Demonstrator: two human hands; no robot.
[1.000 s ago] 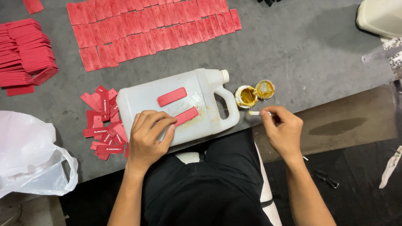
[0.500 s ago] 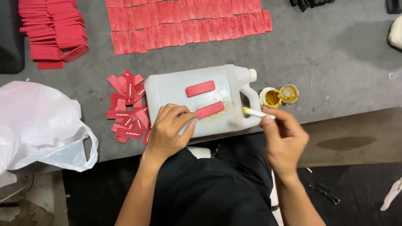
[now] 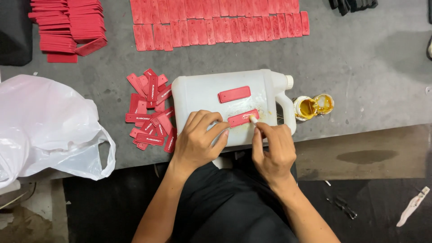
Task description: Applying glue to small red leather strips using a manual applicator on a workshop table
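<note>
The person sat close against the near edge of the grey table [image 3: 360, 67], both hands raised onto a white plastic jerrycan [image 3: 211, 96] that lay on its side and served as a work surface; the left hand [image 3: 198, 141] rested flat on the can, its fingers spread and pressing beside the near end of a red rectangular tag [image 3: 242, 118], with nothing closed inside the grip; the right hand [image 3: 272, 150] had its grip pinched tight on a small pale applicator stick [image 3: 253, 119], whose tip touched the right end of that same tag; yellowish smears showed on the can around it. In my judgement the step in hand was the coating of this tag with adhesive; the next move would call for a steady stroke along the tag while the left hand kept it from sliding, and a fresh dip when the tip ran dry. A second red tag [image 3: 234, 94] lay further up the can, apart from the first; just right of the can's handle stood an open pot of yellow glue [image 3: 308, 108]; a loose heap of red tags [image 3: 150, 112] lay left of the can; beyond, rows of laid-out tags [image 3: 216, 22] and a stack of tags [image 3: 67, 27] occupied the far side; a white plastic bag [image 3: 45, 126] lay at the left.
</note>
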